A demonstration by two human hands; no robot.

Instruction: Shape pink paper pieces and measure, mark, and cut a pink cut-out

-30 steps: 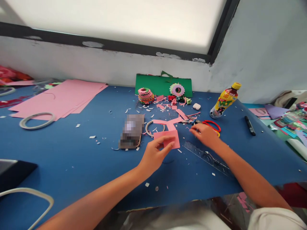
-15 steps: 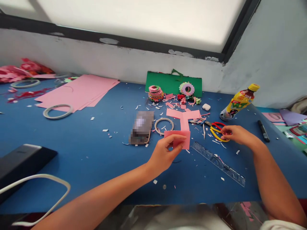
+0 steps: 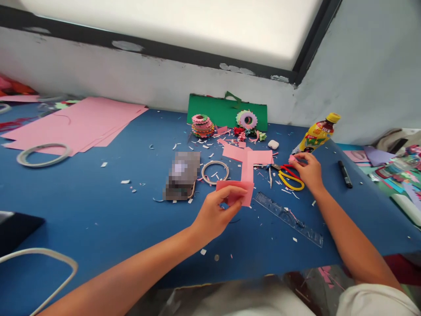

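Note:
My left hand [image 3: 215,213] pinches a folded pink paper [image 3: 247,198] above the blue table, left of the clear ruler [image 3: 289,218]. Just behind it lie pink paper strips [image 3: 247,169] that form a T or Y shape. My right hand [image 3: 306,170] has its fingers curled round a small pink piece [image 3: 292,159], close to the bottle. Scissors [image 3: 291,180] with red and yellow handles lie beside my right hand, not held. A tape roll [image 3: 215,173] and a blurred phone [image 3: 182,175] are left of the strips.
A yellow-capped bottle [image 3: 315,134] stands at the back right, near a black marker [image 3: 345,174]. Green card [image 3: 226,112] and paper rings [image 3: 203,126] are at the back. Pink sheets [image 3: 75,123] and another tape roll [image 3: 44,155] lie left. Paper scraps dot the table.
My right hand has moved off the scissors handles, up towards the bottle, and now holds a small pink piece. My left hand still holds the pink paper. The view has shifted right.

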